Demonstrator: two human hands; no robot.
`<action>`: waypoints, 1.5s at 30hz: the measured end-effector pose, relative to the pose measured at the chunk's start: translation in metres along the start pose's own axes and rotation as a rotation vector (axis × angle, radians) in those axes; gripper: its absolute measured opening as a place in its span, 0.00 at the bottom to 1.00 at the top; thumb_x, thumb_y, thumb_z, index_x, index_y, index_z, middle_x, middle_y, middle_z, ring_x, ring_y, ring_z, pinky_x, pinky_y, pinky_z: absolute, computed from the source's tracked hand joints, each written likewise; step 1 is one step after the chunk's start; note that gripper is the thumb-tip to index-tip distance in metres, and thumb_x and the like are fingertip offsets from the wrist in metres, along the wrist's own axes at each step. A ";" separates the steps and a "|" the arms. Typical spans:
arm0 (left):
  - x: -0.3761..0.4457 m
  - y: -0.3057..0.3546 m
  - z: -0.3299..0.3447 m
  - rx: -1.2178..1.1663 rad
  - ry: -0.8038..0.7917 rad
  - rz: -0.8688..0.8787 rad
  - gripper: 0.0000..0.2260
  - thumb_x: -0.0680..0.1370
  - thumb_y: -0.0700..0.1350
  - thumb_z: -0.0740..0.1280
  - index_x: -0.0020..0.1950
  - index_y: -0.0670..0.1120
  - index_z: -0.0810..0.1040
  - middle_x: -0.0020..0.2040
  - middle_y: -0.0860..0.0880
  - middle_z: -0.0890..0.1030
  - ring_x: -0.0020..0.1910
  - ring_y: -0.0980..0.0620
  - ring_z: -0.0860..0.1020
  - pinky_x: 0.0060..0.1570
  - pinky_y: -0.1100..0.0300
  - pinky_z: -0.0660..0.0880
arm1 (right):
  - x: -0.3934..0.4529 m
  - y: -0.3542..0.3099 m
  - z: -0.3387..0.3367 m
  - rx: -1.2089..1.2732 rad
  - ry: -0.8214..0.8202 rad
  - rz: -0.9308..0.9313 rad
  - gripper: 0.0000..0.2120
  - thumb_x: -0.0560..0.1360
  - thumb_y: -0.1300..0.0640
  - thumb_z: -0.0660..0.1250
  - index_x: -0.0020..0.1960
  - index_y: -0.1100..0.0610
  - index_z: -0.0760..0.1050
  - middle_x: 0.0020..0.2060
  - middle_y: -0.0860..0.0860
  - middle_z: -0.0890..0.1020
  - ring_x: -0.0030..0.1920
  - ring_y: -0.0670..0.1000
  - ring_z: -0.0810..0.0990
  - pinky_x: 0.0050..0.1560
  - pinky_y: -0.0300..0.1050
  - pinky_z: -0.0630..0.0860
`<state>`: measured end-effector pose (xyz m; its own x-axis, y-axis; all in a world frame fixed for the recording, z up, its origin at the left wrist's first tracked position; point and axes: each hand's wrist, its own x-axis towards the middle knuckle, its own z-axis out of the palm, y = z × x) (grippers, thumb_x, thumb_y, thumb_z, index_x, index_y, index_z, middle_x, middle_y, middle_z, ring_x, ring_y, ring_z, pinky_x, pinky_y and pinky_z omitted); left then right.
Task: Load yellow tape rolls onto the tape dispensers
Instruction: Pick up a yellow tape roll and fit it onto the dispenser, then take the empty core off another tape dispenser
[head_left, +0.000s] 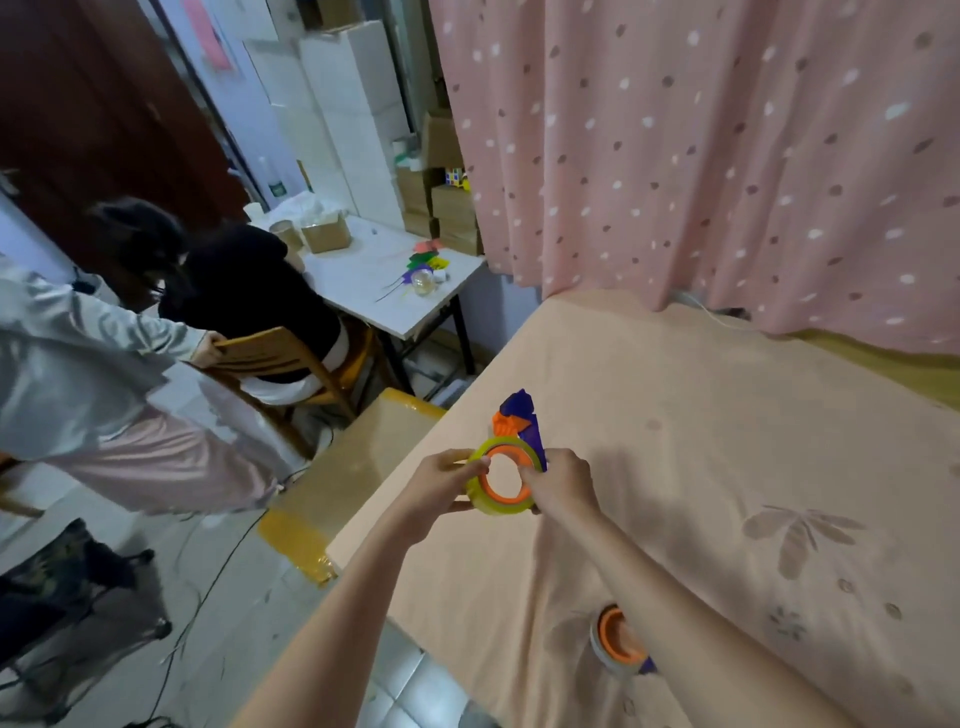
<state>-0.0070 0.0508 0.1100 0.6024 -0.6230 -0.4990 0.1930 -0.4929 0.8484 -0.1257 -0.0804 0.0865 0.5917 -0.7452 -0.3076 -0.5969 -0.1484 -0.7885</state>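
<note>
A yellow tape roll (480, 501) with an orange hub sits on a purple and orange tape dispenser (522, 418), held above the left part of the peach-covered table (727, 441). My left hand (441, 488) grips the roll's left rim, thumb on top. My right hand (563, 486) holds the dispenser at the roll's right side. A second dispenser (618, 642), orange hub with a greyish roll, lies on the cloth near me, partly hidden by my right forearm.
A pink dotted curtain (701, 156) hangs behind the table. To the left, a taped cardboard box (337, 483), a seated person on a wooden chair (280, 358), a standing person (78, 384), and a white desk (374, 275) with small items.
</note>
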 end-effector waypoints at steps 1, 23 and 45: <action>0.008 -0.002 -0.003 0.003 -0.021 -0.015 0.18 0.78 0.52 0.71 0.65 0.45 0.80 0.56 0.44 0.85 0.54 0.44 0.84 0.58 0.46 0.82 | 0.004 0.000 0.002 0.000 0.012 0.013 0.11 0.76 0.49 0.68 0.44 0.57 0.80 0.37 0.53 0.84 0.37 0.55 0.85 0.43 0.51 0.85; 0.132 -0.091 -0.034 0.353 -0.455 -0.365 0.25 0.79 0.36 0.69 0.75 0.36 0.68 0.61 0.35 0.78 0.45 0.38 0.79 0.57 0.44 0.80 | 0.012 0.057 0.129 -0.017 0.028 0.528 0.16 0.76 0.61 0.66 0.63 0.57 0.74 0.38 0.48 0.76 0.45 0.54 0.80 0.35 0.38 0.69; 0.145 -0.113 -0.026 0.547 -0.303 -0.400 0.08 0.79 0.41 0.64 0.53 0.39 0.80 0.48 0.41 0.79 0.48 0.40 0.79 0.48 0.52 0.75 | 0.029 0.085 0.141 -0.123 -0.104 0.668 0.15 0.75 0.59 0.65 0.60 0.63 0.78 0.56 0.59 0.83 0.57 0.60 0.82 0.47 0.44 0.74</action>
<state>0.0785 0.0323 -0.0532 0.3118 -0.4335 -0.8455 -0.1080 -0.9002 0.4218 -0.0830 -0.0230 -0.0647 0.1206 -0.6370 -0.7614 -0.9055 0.2437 -0.3474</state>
